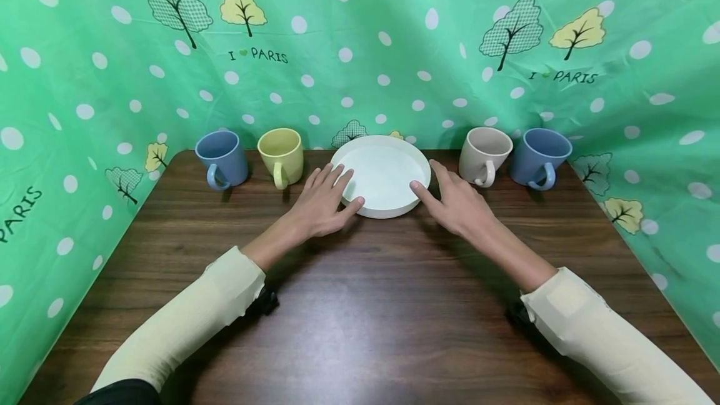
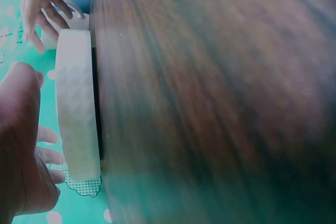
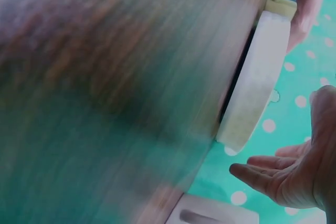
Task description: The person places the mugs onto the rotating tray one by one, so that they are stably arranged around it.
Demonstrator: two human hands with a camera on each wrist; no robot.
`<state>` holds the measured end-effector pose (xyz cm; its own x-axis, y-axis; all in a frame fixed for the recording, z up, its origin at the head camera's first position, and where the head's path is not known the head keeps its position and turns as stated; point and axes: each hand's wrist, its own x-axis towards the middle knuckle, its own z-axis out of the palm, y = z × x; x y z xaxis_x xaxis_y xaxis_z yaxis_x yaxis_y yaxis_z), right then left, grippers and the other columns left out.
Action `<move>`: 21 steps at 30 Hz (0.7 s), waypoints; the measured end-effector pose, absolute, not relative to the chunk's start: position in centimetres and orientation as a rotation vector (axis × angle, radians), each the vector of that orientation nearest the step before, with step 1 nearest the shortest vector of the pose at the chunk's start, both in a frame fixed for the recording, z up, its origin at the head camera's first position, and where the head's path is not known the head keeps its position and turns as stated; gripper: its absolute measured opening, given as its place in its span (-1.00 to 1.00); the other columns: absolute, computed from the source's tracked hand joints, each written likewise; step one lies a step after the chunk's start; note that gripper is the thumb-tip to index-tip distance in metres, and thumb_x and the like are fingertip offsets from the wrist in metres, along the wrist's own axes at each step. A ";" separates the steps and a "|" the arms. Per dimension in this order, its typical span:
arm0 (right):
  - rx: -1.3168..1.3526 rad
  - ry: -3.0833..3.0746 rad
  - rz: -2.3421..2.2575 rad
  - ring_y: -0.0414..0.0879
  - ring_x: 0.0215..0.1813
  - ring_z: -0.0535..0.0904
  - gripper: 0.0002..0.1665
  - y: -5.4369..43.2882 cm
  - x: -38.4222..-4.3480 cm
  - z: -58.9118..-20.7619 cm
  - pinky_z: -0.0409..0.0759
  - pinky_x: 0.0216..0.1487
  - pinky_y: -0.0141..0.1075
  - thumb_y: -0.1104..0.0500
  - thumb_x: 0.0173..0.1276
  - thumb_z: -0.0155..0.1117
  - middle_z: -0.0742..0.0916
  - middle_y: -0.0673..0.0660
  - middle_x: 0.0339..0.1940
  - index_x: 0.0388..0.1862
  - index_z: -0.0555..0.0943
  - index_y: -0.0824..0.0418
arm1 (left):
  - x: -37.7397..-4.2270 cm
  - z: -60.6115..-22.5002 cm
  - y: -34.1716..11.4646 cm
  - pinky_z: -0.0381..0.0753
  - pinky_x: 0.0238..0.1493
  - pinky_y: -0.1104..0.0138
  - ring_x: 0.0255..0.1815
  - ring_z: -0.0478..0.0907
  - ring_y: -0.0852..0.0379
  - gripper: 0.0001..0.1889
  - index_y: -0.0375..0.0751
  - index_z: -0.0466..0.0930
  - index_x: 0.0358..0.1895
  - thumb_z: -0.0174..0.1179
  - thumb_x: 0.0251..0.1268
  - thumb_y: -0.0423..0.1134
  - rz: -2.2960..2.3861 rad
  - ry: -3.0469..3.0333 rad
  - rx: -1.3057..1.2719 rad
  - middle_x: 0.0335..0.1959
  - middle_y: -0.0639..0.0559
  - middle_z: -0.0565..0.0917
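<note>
White tray (image 1: pixel 384 175) between both grips (image 1: pixel 326 204) (image 1: pixel 457 200)

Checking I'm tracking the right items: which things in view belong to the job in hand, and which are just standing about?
Likely in the job:
left hand
right hand
round, shallow white tray between them

Apparently just standing about:
yellow round handled mug
off-white round handled mug
far-left blue round handled mug
far-right blue round handled mug
</note>
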<state>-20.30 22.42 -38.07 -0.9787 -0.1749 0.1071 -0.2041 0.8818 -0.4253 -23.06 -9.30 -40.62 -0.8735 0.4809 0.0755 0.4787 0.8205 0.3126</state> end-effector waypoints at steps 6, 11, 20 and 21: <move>0.254 -2.990 0.718 0.51 0.68 0.45 0.17 23.2 -20.1 -37.6 0.47 0.59 0.50 -0.59 0.74 -0.19 0.47 0.57 0.70 0.89 0.10 0.25 | -22.9 -40.7 -9.6 -0.12 0.95 -0.20 0.93 -0.03 -0.36 -0.11 -0.19 0.15 0.84 -0.18 0.76 0.36 0.514 2.989 0.787 0.86 -0.30 0.19; 0.235 -2.995 0.776 0.48 0.71 0.42 0.18 23.8 -20.0 -37.3 0.43 0.64 0.49 -0.60 0.73 -0.21 0.46 0.51 0.73 0.90 0.07 0.22 | -22.8 -40.6 -9.8 -0.08 0.95 -0.21 0.93 -0.01 -0.36 -0.12 -0.20 0.16 0.84 -0.17 0.77 0.35 0.502 2.992 0.788 0.86 -0.31 0.20; 0.184 -3.013 0.802 0.50 0.69 0.45 0.21 24.8 -19.9 -36.9 0.43 0.63 0.50 -0.63 0.72 -0.26 0.48 0.55 0.70 0.91 0.05 0.23 | -22.6 -40.3 -10.1 -0.06 0.94 -0.21 0.92 0.01 -0.35 -0.13 -0.21 0.16 0.84 -0.17 0.79 0.34 0.513 2.986 0.803 0.86 -0.31 0.18; 0.180 -3.016 0.803 0.51 0.69 0.44 0.20 24.9 -19.9 -36.9 0.43 0.63 0.50 -0.63 0.72 -0.26 0.47 0.55 0.71 0.91 0.05 0.23 | -22.6 -40.3 -10.1 -0.06 0.94 -0.21 0.92 0.01 -0.35 -0.13 -0.21 0.16 0.84 -0.17 0.79 0.34 0.512 2.985 0.801 0.86 -0.31 0.18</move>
